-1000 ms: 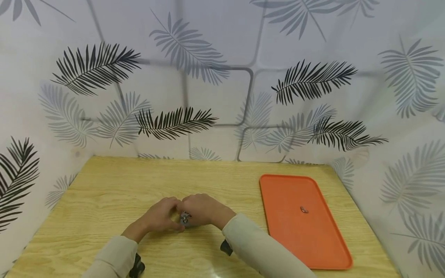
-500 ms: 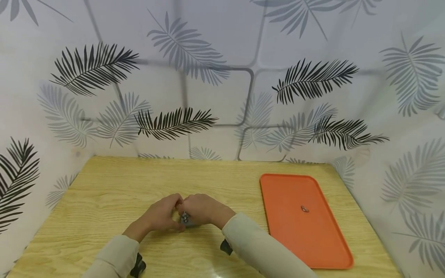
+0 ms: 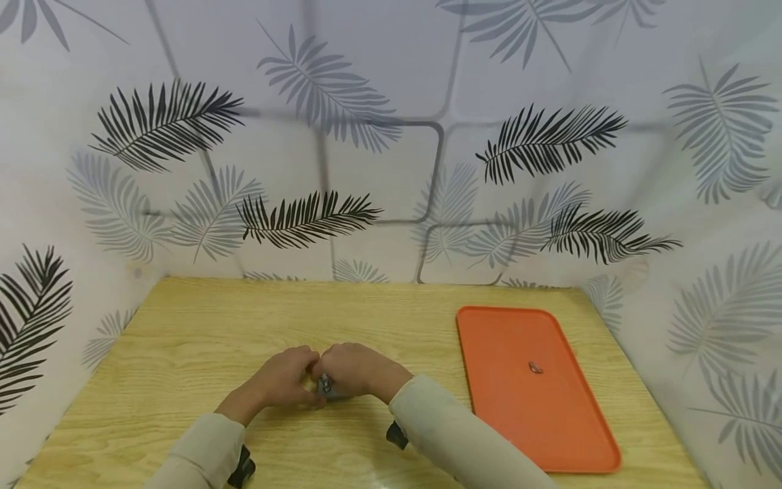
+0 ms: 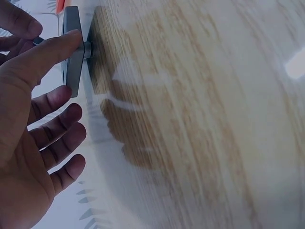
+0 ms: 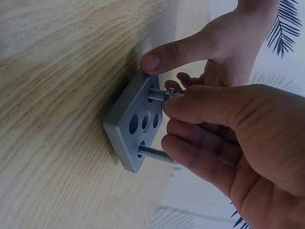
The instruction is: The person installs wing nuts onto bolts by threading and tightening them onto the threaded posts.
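A grey metal plate [image 5: 138,106] with several round holes stands slightly above the table on bolt heads. Two threaded bolts rise through it; one bolt [image 5: 156,153] is bare at its outer end. My left hand [image 3: 275,380] grips the plate by its edges, its thumb [image 4: 62,45] along the near side and its other fingers loosely bent. With thumb and forefinger, my right hand [image 3: 359,370] pinches a small shiny nut [image 5: 171,92] at the end of the other bolt. That hand partly hides the plate in the head view.
An orange tray [image 3: 510,414] lies on the right of the wood-grain table [image 3: 201,326]. On it is a small shiny metal piece [image 3: 535,367]. A leaf-patterned wall covering [image 3: 379,170] rises behind and at both sides of the table.
Both hands stay at the plate, with only slight shifts of the right fingers around the nut. The tray and the piece on it are unmoved.
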